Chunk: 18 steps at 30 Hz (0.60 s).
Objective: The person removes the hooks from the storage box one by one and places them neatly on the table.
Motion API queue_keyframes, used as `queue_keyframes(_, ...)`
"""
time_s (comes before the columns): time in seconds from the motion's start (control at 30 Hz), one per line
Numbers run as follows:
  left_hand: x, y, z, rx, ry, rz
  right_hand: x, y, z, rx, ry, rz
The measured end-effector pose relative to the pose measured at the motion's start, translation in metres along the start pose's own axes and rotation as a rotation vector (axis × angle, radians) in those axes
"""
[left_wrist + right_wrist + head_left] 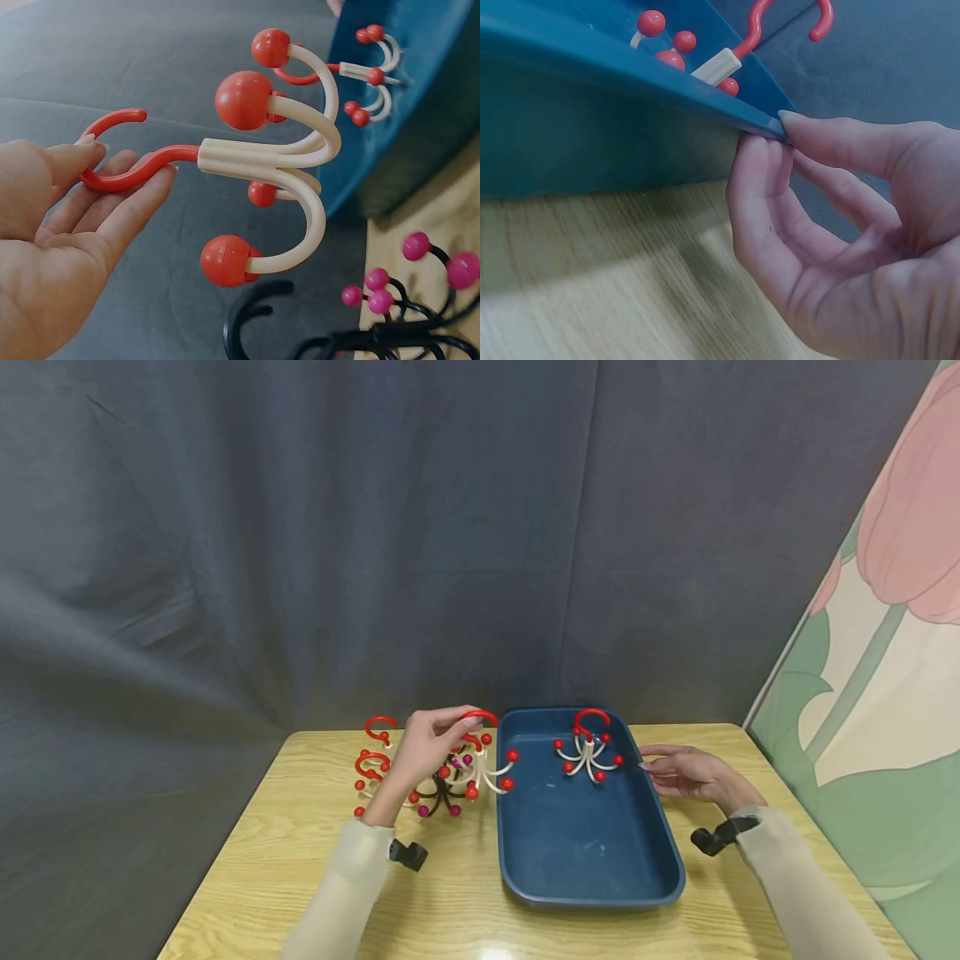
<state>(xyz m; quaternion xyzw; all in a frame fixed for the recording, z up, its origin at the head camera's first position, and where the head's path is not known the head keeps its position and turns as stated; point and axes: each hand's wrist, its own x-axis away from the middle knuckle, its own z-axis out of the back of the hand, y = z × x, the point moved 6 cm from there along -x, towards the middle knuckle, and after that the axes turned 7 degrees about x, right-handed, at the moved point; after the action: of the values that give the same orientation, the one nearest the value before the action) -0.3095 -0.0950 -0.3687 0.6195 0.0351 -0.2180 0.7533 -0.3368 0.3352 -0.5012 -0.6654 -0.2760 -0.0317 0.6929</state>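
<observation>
My left hand (427, 747) pinches the red hook of a white multi-arm hook hanger (236, 159) with red ball tips. This hanger is held up beside the left rim of a blue tray (585, 860), its arms pointing down. On the other side, my right hand (693, 774) grips the tray's right rim (757, 120) between thumb and fingers. Inside the tray, towards the back, stands another white hanger (589, 753) with a red hook. Behind and below my left hand is a black hanger (375, 334) with magenta balls, partly hidden in the head view.
More white hangers with red hooks (372, 762) stand on the wooden table (277, 852) left of my left hand, partly covered by it. A grey curtain (450, 568) hangs behind the table. At the right is a flower-patterned panel (885, 735).
</observation>
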Motion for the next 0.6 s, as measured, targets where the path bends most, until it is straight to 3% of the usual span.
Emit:
queue_keyframes(0.27,0.027,-0.006,0.010,-0.034,0.004,-0.010,-0.001,0.002,0.001,0.001,0.015,-0.011)
queue_keyframes(0.6,0.055,-0.009,0.024,-0.055,0.057,0.059,0.000,0.001,0.000,0.002,0.024,-0.008)
